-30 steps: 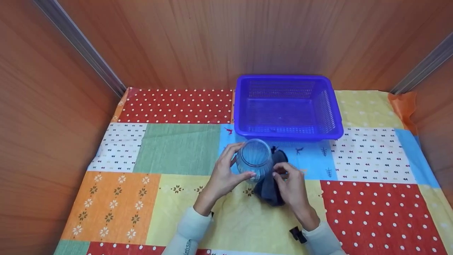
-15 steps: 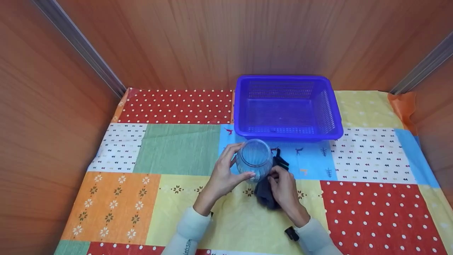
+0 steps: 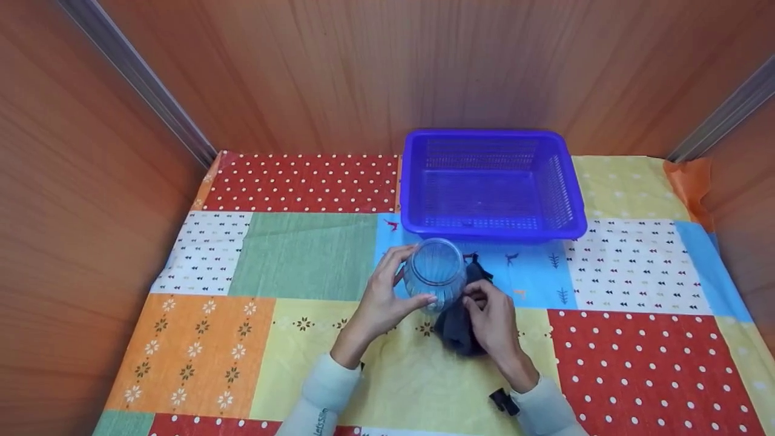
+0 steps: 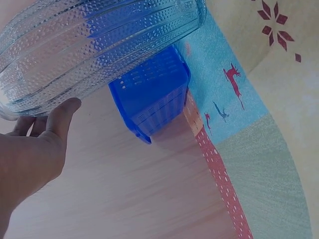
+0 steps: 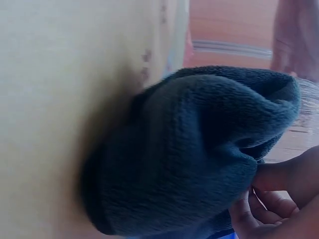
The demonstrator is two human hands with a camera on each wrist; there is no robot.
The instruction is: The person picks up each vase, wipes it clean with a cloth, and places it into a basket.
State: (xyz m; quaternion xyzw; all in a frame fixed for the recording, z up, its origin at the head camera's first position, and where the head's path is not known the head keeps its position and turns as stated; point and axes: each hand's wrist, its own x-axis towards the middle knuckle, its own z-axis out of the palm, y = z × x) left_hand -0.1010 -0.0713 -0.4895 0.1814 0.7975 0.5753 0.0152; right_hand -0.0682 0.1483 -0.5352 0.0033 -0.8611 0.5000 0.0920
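A clear ribbed glass jar point(image 3: 437, 272) with a wide round mouth is gripped by my left hand point(image 3: 387, 293), thumb on the near side and fingers round the far left side. The left wrist view shows its pebbled, ribbed glass point(image 4: 94, 55) close up. My right hand point(image 3: 493, 315) pinches a dark grey cloth point(image 3: 457, 333) against the jar's right side. In the right wrist view the fuzzy, bunched cloth point(image 5: 184, 154) hangs from the thumb and fingers, and part of the jar shows behind it.
A purple-blue plastic basket point(image 3: 493, 235) with perforated walls stands just beyond the jar. Patchwork cloth point(image 3: 315, 254) covers the table. Wood-grain panels point(image 3: 363, 72) close off the back and both sides.
My right hand has moved left and near, then slightly back to the right, shifting the dark cloth along the jar's side. My left hand and the jar have kept their place.
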